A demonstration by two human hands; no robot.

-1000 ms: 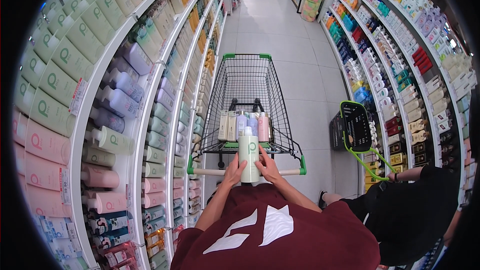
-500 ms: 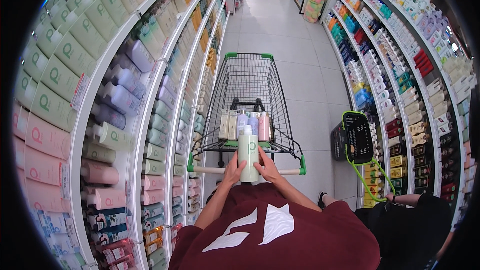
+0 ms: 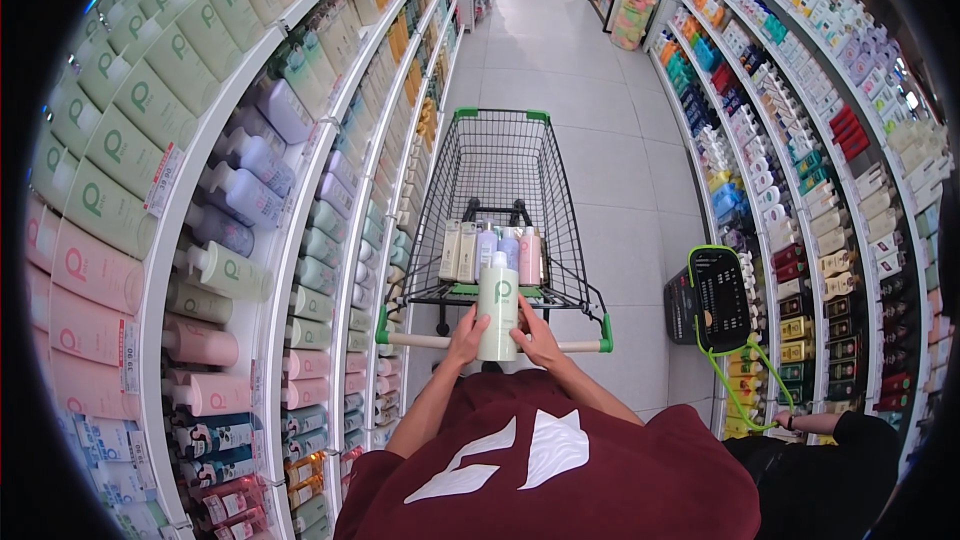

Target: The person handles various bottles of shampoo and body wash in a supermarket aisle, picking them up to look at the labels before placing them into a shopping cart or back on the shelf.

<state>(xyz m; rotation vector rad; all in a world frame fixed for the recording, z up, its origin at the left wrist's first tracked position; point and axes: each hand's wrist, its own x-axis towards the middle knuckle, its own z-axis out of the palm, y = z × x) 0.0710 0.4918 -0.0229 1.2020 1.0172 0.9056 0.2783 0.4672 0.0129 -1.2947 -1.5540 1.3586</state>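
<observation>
Between my two hands stands an upright pale-green pump bottle (image 3: 498,318) with a white top and a green mark on its front. My left hand (image 3: 465,340) grips its left side, and my right hand (image 3: 538,342) holds the right side near the base. Behind it is a black wire shopping cart (image 3: 432,170) with green corners and a pale handlebar (image 3: 585,346). In the cart's near end sit cream-coloured packages (image 3: 458,252), lavender bottles (image 3: 487,242) and a pink bottle (image 3: 530,256), partly hidden by the green bottle.
Shelves (image 3: 270,45) of pump bottles line my left. More shelves (image 3: 740,70) of bottles and boxes run along the right. At lower right, a black-sleeved person's hand (image 3: 783,419) holds a black basket (image 3: 682,315) with a green handle. A bin of colourful items (image 3: 636,10) stands farther ahead.
The other person's basket has shifted slightly nearer and to the right. My hands keep their hold on the pump bottle, which has barely moved.
</observation>
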